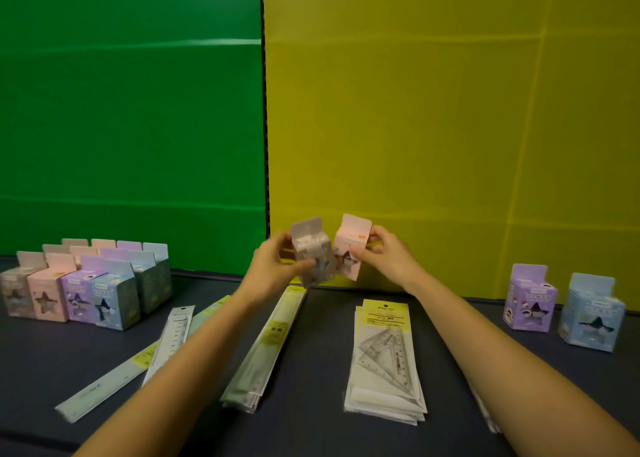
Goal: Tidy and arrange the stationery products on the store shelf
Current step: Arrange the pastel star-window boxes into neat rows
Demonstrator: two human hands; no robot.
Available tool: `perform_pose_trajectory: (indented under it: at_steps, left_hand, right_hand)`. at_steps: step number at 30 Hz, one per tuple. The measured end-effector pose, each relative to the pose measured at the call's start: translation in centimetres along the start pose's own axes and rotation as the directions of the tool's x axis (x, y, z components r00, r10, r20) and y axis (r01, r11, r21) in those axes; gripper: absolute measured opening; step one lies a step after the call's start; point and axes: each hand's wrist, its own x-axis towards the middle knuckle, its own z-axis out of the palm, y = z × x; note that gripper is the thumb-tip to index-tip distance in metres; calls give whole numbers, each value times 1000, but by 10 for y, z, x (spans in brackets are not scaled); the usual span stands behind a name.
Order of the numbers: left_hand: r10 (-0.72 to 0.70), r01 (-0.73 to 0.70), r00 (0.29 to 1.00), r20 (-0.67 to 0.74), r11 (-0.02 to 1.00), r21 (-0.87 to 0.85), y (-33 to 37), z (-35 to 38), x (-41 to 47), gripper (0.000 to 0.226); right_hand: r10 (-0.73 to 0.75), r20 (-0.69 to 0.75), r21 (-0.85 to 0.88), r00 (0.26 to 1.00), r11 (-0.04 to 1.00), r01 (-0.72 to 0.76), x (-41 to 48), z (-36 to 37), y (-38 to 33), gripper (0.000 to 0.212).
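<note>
surface: dark shelf top [311, 432] | 9 o'clock: cluster of small pastel boxes [83, 290], upright, packed in rows | 7–8 o'clock: two long rulers [166, 345] crossing | 6 o'clock: stack of ruler packs [263, 349], slanted | 5 o'clock: stack of set-square packs [386, 363] | 3 o'clock: purple box [529, 299] beside blue box [591, 314]

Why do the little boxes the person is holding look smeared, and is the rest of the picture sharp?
Head view: the grey box in the left hand and the pink box in the right hand are motion-blurred, so their print is unreadable. The triangle-ruler packs are sharper. The light is dim and even, with faint streaks on the green and yellow back panels. The wide lens bends the edges.
</note>
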Motion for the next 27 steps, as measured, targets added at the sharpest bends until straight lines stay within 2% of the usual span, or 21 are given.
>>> perform_pose_trajectory:
  at_steps: [3, 6, 11, 18, 27]
  left_hand:
    - [12, -12, 1000, -21, 999, -30, 25, -19, -7, 36]
    - [-21, 25, 999, 34, 992, -121, 44, -35, -24, 29]
    - [-158, 181, 982, 101, 943, -279, 59, -54, -68, 16]
    - [-270, 276, 961, 56, 942, -190, 55, -88, -135, 29]
    - [-336, 321, 938, -89, 935, -149, 37, -170, -209, 28]
  right_hand:
    - [-42, -27, 77, 999, 996, 44, -9, -9, -16, 35]
    - [-53, 11, 120, 999, 991, 52, -24, -16, -28, 24]
    - [-65, 119, 172, 991, 984, 44, -66, -15, -44, 25]
    - [-81, 300, 212, 950, 977, 17, -113, 16, -62, 26]
    - [-122, 398, 179, 909, 982, 53, -140, 76, -99, 29]
